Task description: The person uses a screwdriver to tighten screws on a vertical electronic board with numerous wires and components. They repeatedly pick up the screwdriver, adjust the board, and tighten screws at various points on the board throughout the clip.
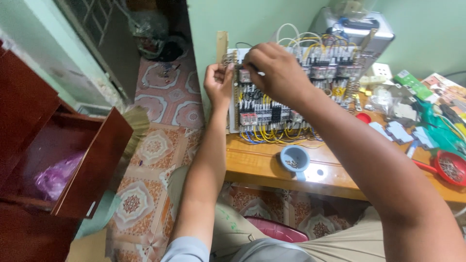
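Your left hand (218, 81) is curled around the left edge of the wired control panel (286, 92), fingers closed against its frame; your right hand (274, 68) is bunched, fingertips pinched on a small pale part at the panel's upper left, though what it grips is too small to tell. The panel stands tilted back on the worktop (262, 165) against the green wall; its long axis runs left to right, face towards you; a small blue bowl (294, 158) sits just before it.
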